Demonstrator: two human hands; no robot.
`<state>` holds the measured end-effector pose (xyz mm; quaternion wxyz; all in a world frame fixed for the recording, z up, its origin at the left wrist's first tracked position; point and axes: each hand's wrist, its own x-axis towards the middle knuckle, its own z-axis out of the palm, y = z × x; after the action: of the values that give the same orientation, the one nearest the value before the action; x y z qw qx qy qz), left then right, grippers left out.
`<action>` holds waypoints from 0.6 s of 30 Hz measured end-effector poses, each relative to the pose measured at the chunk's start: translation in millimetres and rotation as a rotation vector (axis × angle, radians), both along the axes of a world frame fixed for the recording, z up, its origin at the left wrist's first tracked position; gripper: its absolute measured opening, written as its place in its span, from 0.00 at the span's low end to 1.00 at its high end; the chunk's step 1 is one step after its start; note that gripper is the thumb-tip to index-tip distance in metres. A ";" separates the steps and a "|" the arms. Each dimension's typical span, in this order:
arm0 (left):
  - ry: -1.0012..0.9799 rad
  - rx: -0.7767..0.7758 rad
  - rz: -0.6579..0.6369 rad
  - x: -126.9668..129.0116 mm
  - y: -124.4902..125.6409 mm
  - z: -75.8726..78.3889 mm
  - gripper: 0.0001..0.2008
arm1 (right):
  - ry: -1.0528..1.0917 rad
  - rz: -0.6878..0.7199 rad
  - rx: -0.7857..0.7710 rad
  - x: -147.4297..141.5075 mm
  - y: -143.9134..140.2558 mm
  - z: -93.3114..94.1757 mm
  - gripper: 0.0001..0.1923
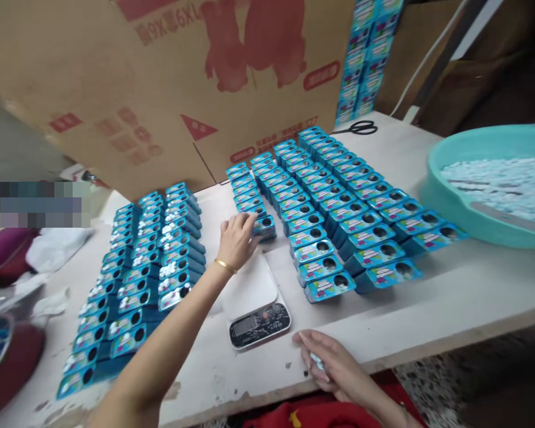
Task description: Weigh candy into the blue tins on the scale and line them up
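Observation:
My left hand (238, 239), with a gold bangle at the wrist, reaches past the kitchen scale (254, 303). Its fingers are closed on the nearest small blue box (264, 225) of a short row behind the scale; that box's left side is hidden by the fingers. Nothing rests on the scale's white plate. By the table's front edge, my right hand (334, 364) is curled around a few small pale-blue pieces (316, 360). Each blue box has a round dark hole in its top.
Rows of blue boxes (330, 285) stand to the right, and more boxes (134, 339), some with white pieces on top, to the left. A turquoise basin (446, 196) holds many pale-blue pieces. Black scissors (363, 127) lie by a large carton (160, 77). A red container (22, 356) is at left.

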<state>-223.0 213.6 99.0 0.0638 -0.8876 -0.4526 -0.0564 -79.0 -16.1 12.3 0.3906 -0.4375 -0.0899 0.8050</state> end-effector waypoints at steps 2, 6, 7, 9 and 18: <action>-0.098 0.051 0.028 -21.4 -20.2 15.1 0.23 | -0.052 -0.008 0.012 -0.3 1.0 0.2 0.27; -0.162 0.091 0.145 -83.6 -70.8 48.0 0.14 | -0.204 -0.049 0.088 -1.4 10.7 0.6 0.25; -0.143 0.096 0.183 -100.4 -83.0 51.5 0.12 | -0.232 -0.058 0.109 -1.7 13.7 0.6 0.25; -0.073 0.091 0.239 -130.3 -103.5 50.4 0.11 | -0.270 -0.083 0.136 -2.1 18.9 0.1 0.26; 0.113 0.055 0.235 -164.6 -125.7 8.9 0.09 | -0.282 -0.118 0.221 -0.6 20.9 -2.6 0.26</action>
<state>-387.6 87.9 107.9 0.1197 -0.8280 -0.5476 -0.0110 -79.6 4.8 9.7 0.4666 -0.5048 -0.2057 0.6966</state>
